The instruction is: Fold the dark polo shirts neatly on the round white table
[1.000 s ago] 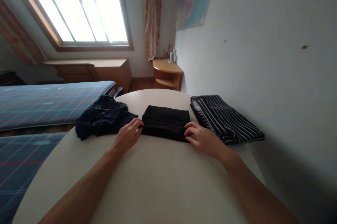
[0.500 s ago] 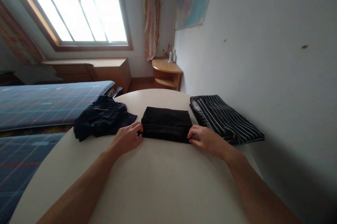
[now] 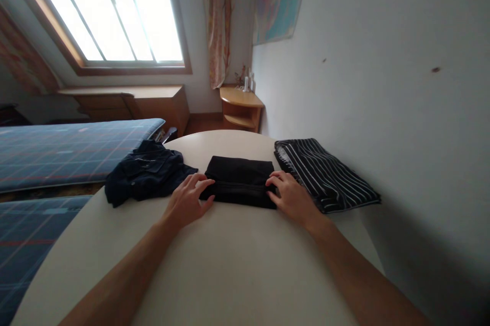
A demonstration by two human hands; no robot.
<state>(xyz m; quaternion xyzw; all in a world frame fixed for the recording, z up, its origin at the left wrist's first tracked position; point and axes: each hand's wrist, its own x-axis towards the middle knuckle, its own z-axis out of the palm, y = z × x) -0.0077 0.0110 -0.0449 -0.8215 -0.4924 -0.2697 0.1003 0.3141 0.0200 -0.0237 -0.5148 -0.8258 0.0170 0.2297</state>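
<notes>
A folded black garment (image 3: pixel 241 178) lies as a flat rectangle in the middle of the round table, with a raised fold line running across it. At its left end is my left hand (image 3: pixel 187 199), fingers spread and touching the cloth, thumb apart from them by the near corner. My right hand (image 3: pixel 291 194) rests on the right end, its fingertips on top and a gap between thumb and fingers. Neither hand grips the cloth.
A crumpled dark navy garment (image 3: pixel 147 173) lies on the table's left side. To the right is a folded black-and-white striped cloth (image 3: pixel 325 173), close to the white wall (image 3: pixel 401 127). Beyond the pale tabletop (image 3: pixel 237 265) stand a plaid bed (image 3: pixel 76 150) and a wooden corner shelf (image 3: pixel 241 96).
Both hands have loosened from pinching the near corners of the black garment. Their fingers have spread and moved inward onto its ends. The garment stays in place.
</notes>
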